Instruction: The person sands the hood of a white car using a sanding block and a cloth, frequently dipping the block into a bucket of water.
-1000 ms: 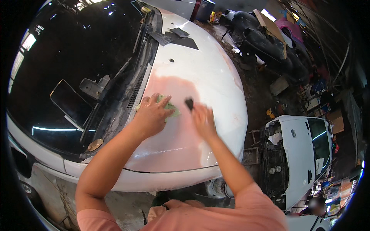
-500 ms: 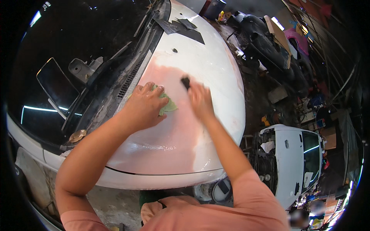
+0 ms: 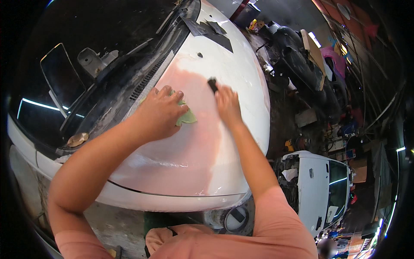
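Note:
In front of me is a white car hood (image 3: 241, 142), with a wet, pinkish patch (image 3: 172, 175) over its near and middle part. My left hand (image 3: 161, 110) presses a green cloth (image 3: 188, 117) against the patch near the windshield side, its fingers curled over it. To its right, my right hand (image 3: 227, 103) is closed round a dark block (image 3: 212, 85), whose end sticks out beyond the fingers. The block rests on the hood by the patch's edge; its underside is hidden.
Dark sheets (image 3: 215, 36) lie at the hood's far end. A wiper arm and a vent grille (image 3: 151, 75) run along the windshield. On the ground below the hood's near edge stands a bucket (image 3: 236, 219). Another white car (image 3: 315, 185) is at right, near piled dark parts (image 3: 297, 56).
My right hand and the block have shifted slightly over the hood. The left hand stays on the cloth at nearly the same spot. The whole view has turned a little.

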Available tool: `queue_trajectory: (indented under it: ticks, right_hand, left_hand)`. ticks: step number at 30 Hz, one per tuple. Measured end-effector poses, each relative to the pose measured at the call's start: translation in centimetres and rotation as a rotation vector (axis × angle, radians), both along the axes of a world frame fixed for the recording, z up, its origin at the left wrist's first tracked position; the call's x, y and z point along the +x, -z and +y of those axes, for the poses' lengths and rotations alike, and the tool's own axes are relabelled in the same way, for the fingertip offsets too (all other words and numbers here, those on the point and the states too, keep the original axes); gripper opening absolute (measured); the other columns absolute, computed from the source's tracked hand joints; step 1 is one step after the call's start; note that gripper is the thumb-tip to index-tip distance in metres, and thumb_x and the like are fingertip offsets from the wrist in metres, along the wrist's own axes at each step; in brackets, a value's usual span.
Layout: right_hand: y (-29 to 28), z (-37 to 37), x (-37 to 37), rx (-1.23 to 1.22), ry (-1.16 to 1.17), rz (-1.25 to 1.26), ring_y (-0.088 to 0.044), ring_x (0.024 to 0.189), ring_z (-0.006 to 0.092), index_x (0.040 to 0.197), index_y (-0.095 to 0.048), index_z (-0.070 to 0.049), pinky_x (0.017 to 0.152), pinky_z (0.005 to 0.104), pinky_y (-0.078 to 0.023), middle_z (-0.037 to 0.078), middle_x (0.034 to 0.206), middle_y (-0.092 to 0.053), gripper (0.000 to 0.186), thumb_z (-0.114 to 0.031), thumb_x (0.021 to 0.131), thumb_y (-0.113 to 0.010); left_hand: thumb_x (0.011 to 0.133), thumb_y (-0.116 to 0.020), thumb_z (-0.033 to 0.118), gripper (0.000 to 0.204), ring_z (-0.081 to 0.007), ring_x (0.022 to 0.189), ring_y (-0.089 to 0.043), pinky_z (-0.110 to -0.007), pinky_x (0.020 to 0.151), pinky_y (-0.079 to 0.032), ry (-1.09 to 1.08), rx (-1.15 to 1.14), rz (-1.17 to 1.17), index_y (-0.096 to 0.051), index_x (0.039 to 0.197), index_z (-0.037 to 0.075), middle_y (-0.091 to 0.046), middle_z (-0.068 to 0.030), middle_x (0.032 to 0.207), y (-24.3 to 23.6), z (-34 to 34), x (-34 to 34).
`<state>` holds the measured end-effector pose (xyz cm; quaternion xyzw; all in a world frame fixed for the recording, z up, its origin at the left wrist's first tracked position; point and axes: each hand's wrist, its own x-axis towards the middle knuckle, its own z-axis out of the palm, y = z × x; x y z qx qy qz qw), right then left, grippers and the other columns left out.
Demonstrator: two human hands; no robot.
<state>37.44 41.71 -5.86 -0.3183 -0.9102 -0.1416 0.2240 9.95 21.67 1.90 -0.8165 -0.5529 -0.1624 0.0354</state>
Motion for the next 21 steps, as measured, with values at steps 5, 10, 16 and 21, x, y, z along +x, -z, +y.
queue_trajectory:
  ticks: [5, 10, 16, 21]
  right_hand:
    - [0.7, -4.4, -1.8, -0.167, 0.0, 0.091, -0.061, 0.119, 0.0342, 0.142, -0.064, 0.003, 0.099, 0.0496, -0.045, 0.019, 0.124, -0.07, 0.04, -0.018, 0.109, -0.056]
    - [0.6, -9.3, 2.0, -0.178, -0.159, 0.1, -0.063, 0.119, 0.0355, 0.143, -0.066, -0.001, 0.101, 0.0505, -0.046, 0.019, 0.126, -0.069, 0.044, -0.01, 0.101, -0.068]
    - [-0.1, 1.7, 0.2, -0.192, 0.092, 0.156, -0.064, 0.116, 0.0362, 0.141, -0.066, -0.001, 0.1, 0.0494, -0.046, 0.019, 0.126, -0.07, 0.039, -0.018, 0.106, -0.06]
    - [-0.5, -14.2, 0.8, -0.401, 0.044, 0.206, -0.061, 0.119, 0.0389, 0.139, -0.069, -0.003, 0.104, 0.0476, -0.046, 0.019, 0.127, -0.068, 0.038, -0.016, 0.103, -0.066]
  left_hand:
    - [0.087, -0.08, 0.03, 0.034, -0.0358, 0.132, -0.056, -0.054, 0.105, -0.049, -0.05, -0.032, -0.01, -0.078, 0.117, 0.013, -0.064, -0.0123, 0.136, 0.3, -0.8, -1.5]
    - [0.087, -0.08, 0.03, 0.034, -0.0359, 0.132, -0.057, -0.053, 0.104, -0.05, -0.06, -0.016, 0.009, -0.078, 0.116, 0.013, -0.065, -0.0137, 0.136, 0.3, -1.2, -1.6]
    - [0.087, -0.081, 0.031, 0.035, -0.037, 0.133, -0.057, -0.054, 0.104, -0.05, 0.0, -0.056, 0.002, -0.078, 0.117, 0.013, -0.064, -0.0151, 0.139, -0.2, -0.2, -0.3]
    - [0.087, -0.082, 0.031, 0.036, -0.0371, 0.134, -0.056, -0.054, 0.105, -0.049, -0.064, -0.026, 0.017, -0.078, 0.117, 0.012, -0.063, -0.0152, 0.141, 0.6, -1.5, -1.6]
